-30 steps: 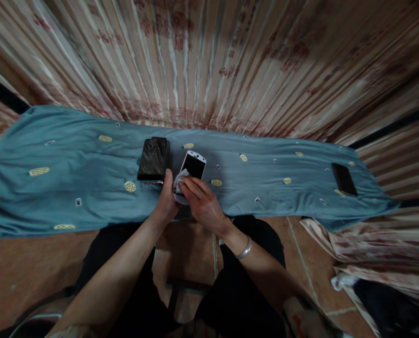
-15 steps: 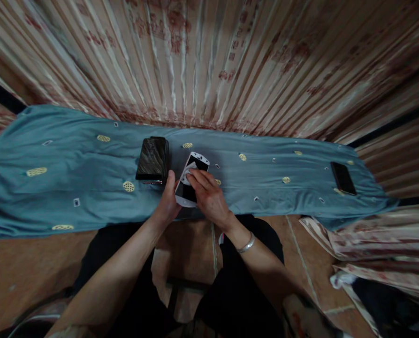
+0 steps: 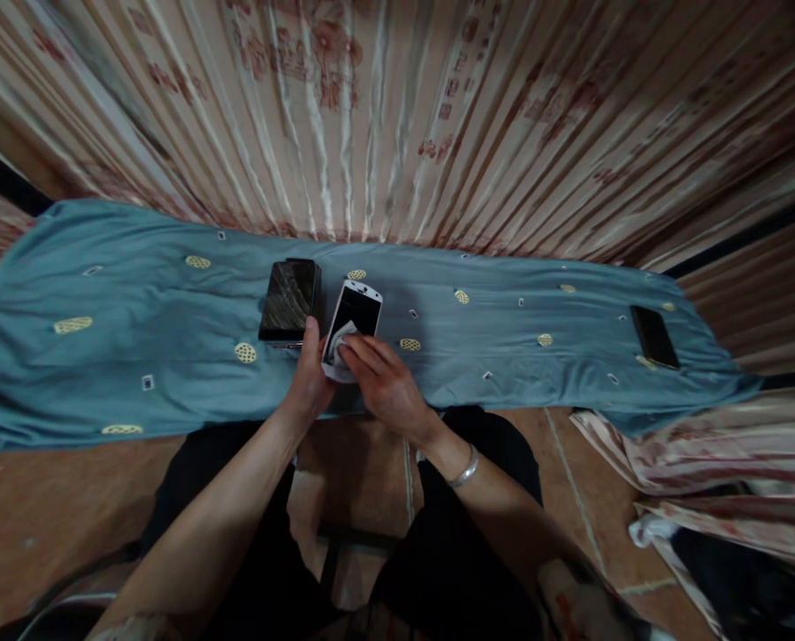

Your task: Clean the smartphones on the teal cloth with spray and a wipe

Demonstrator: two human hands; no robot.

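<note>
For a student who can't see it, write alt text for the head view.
The left hand holds a white phone while the right hand presses a pale cloth against its screen. On the blue sheet, a dark stack lies to the left and a black phone far to the right.

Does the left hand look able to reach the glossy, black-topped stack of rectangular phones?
Probably yes, once freed: the left hand grips a white, black-screened phone, but the glossy, black-topped stack lies right beside its thumb, with nothing visible between.
</note>
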